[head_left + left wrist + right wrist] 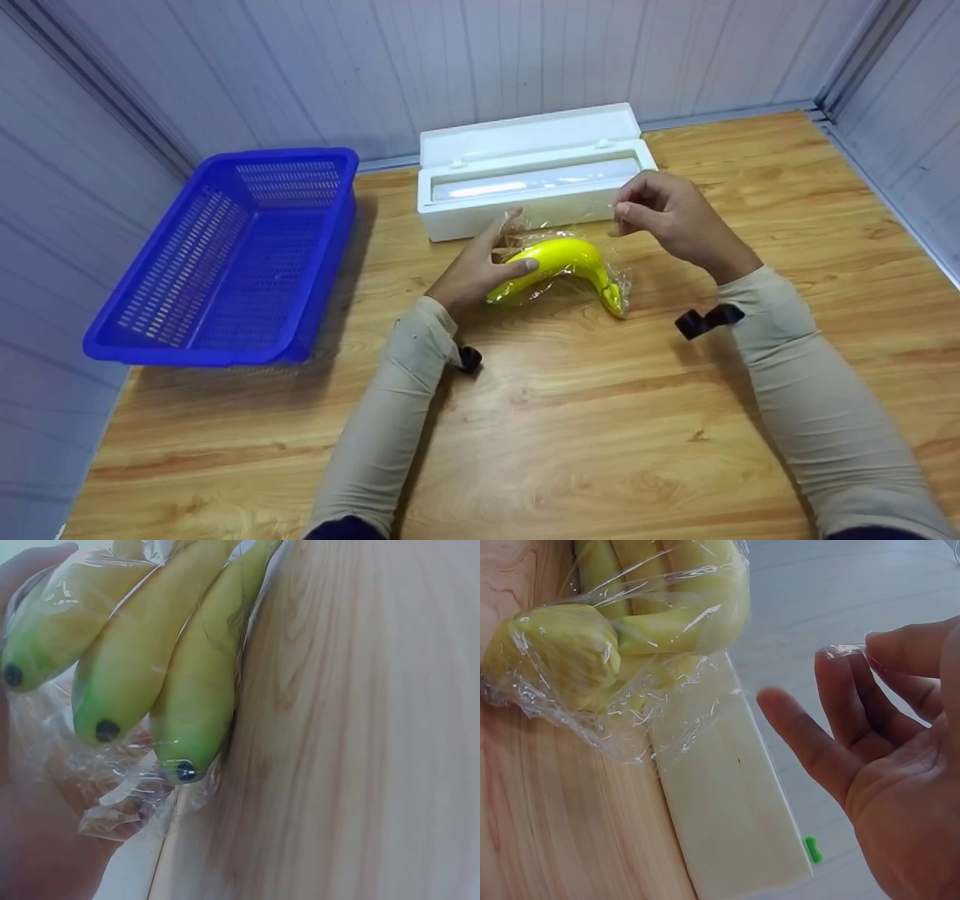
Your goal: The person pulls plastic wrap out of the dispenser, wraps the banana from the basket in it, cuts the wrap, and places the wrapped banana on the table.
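A bunch of yellow bananas (564, 255) lies in clear plastic wrap (694, 724) on the table. My left hand (471, 271) grips the bunch at its left end, the thumb across the front and the fingers behind. In the left wrist view, several green-tinged, dark-tipped ends of the bananas (124, 667) show through the film. Up and to the right of the bunch, my right hand (681, 223) pinches an edge of the plastic wrap between thumb and forefinger. The right wrist view shows that pinch, with the other fingers loosely bent and the stem of the bananas (562, 645) covered in film.
Behind the bananas stands a long white box (480, 217), its lid (525, 139) raised and a roll of film (536, 180) inside. A blue plastic basket (319, 300) is at the left. Pale panelled walls (510, 60) bound the wooden table (570, 450).
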The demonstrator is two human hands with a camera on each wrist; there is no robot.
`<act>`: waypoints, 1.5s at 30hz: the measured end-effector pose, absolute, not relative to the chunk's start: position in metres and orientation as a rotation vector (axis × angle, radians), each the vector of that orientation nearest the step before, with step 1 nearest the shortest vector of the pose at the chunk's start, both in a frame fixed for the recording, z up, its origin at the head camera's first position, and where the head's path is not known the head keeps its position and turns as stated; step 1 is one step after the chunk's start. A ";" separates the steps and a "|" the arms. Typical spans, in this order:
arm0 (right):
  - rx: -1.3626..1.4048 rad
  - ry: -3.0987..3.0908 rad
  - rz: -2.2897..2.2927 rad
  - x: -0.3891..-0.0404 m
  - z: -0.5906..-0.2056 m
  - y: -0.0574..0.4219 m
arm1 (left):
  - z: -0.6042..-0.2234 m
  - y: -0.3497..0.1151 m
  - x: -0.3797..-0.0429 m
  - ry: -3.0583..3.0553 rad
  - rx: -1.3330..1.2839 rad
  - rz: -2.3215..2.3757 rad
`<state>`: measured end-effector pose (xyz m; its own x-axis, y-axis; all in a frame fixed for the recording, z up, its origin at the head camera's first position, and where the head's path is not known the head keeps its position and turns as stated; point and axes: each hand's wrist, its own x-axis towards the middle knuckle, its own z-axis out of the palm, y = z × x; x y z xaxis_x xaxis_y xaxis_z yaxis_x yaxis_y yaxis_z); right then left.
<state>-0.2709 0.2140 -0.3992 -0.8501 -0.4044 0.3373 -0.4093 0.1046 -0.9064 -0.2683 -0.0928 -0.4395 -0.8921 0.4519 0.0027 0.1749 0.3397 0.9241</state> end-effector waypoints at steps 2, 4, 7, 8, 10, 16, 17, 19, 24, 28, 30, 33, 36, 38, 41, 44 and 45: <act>0.872 -2.332 1.961 -0.271 -0.399 0.213 | -0.440 -0.093 -0.269 2.358 0.584 1.572; 0.883 -2.341 2.008 -0.270 -0.399 0.213 | -0.441 -0.092 -0.269 2.364 0.606 1.570; 0.909 -2.362 2.072 -0.268 -0.399 0.214 | -0.442 -0.091 -0.269 2.362 0.612 1.563; 0.928 -2.367 2.088 -0.268 -0.399 0.214 | -0.442 -0.091 -0.269 2.364 0.607 1.559; 0.980 -2.372 2.100 -0.268 -0.398 0.216 | -0.442 -0.090 -0.269 2.364 0.594 1.556; 1.149 -2.343 2.110 -0.269 -0.397 0.216 | -0.441 -0.089 -0.269 2.380 0.547 1.559; 1.167 -2.347 2.106 -0.269 -0.397 0.215 | -0.440 -0.089 -0.269 2.385 0.545 1.557; 1.196 -2.365 2.091 -0.269 -0.396 0.214 | -0.440 -0.088 -0.269 2.380 0.548 1.561; 1.222 -2.438 2.021 -0.267 -0.396 0.206 | -0.440 -0.087 -0.269 2.372 0.544 1.599; 1.179 -2.543 1.926 -0.265 -0.400 0.198 | -0.441 -0.086 -0.269 2.396 0.563 1.586; 1.158 -2.574 1.895 -0.263 -0.401 0.196 | -0.442 -0.085 -0.270 2.410 0.583 1.571; 1.152 -2.568 1.926 -0.261 -0.401 0.195 | -0.443 -0.085 -0.271 2.435 0.622 1.542; 1.148 -2.536 1.997 -0.260 -0.402 0.195 | -0.443 -0.085 -0.272 2.444 0.643 1.523; 1.131 -2.523 2.026 -0.261 -0.402 0.195 | -0.443 -0.085 -0.272 2.443 0.642 1.524; 1.087 -2.513 2.052 -0.261 -0.403 0.192 | -0.444 -0.086 -0.272 2.431 0.646 1.538; 1.047 -2.534 2.025 -0.261 -0.403 0.189 | -0.445 -0.086 -0.272 2.417 0.643 1.557; 1.027 -2.547 2.007 -0.261 -0.403 0.188 | -0.445 -0.086 -0.272 2.413 0.644 1.562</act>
